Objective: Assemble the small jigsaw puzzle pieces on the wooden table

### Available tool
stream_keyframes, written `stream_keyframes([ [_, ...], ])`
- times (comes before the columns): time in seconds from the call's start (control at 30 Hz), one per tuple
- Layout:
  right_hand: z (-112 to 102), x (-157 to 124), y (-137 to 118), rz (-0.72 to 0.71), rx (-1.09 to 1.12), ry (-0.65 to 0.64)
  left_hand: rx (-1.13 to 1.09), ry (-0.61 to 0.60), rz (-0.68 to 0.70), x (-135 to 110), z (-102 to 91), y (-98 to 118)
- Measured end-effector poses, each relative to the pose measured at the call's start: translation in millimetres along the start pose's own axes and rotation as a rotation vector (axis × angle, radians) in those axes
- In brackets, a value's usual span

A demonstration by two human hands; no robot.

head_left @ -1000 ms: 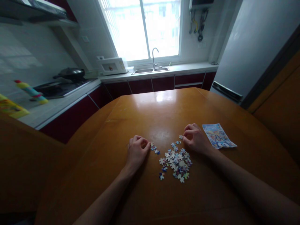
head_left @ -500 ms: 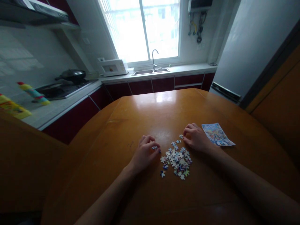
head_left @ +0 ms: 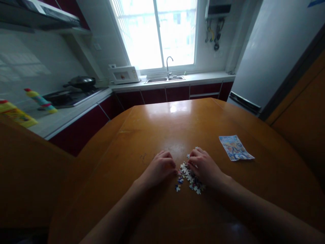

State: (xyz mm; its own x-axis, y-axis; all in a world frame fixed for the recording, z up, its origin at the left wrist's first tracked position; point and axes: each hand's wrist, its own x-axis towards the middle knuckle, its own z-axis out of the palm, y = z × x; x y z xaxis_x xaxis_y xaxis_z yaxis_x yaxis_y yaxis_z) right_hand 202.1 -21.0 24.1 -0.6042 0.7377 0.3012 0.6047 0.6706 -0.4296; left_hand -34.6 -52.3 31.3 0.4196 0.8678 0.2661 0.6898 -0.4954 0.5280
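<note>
A loose pile of small jigsaw puzzle pieces (head_left: pixel 186 171) lies on the wooden table, many with pale backs up and some showing blue or printed sides. My left hand (head_left: pixel 161 167) is at the pile's left edge, fingers curled together round a puzzle piece that they mostly hide. Over the upper right of the pile is my right hand (head_left: pixel 204 166), its thumb and fingers pinched on a puzzle piece among the others. It covers part of the pile. Near the left hand, a blue-and-white piece (head_left: pixel 177 187) lies slightly apart.
A printed picture sheet (head_left: pixel 236 148) lies on the table (head_left: pixel 142 128) to the right. Beyond the table are a counter with a sink (head_left: pixel 157 80), a microwave (head_left: pixel 125 75) and a stove with a wok (head_left: pixel 81 82). A fridge (head_left: pixel 261 57) stands at right.
My right hand has moved left and down from beside the picture sheet onto the pile. My left hand has shifted slightly right and down to the pile's edge. The view has tilted a little.
</note>
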Motion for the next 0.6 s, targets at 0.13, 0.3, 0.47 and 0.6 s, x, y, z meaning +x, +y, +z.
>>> stream_keyframes([
  [0.13,-12,-3,22,0.136,0.097,0.092,0.063,0.017,0.067,0,-5.5,-2],
  [0.3,-20,-14,61,0.251,0.168,0.062,0.062,-0.097,0.111,-3,-9.3,2],
  [0.47,-22,-18,76,0.267,0.167,0.025,0.081,-0.040,0.096,-3,-0.6,9],
  [0.6,-28,-18,80,0.326,0.212,0.040,0.134,-0.060,0.115,-4,6.1,8],
])
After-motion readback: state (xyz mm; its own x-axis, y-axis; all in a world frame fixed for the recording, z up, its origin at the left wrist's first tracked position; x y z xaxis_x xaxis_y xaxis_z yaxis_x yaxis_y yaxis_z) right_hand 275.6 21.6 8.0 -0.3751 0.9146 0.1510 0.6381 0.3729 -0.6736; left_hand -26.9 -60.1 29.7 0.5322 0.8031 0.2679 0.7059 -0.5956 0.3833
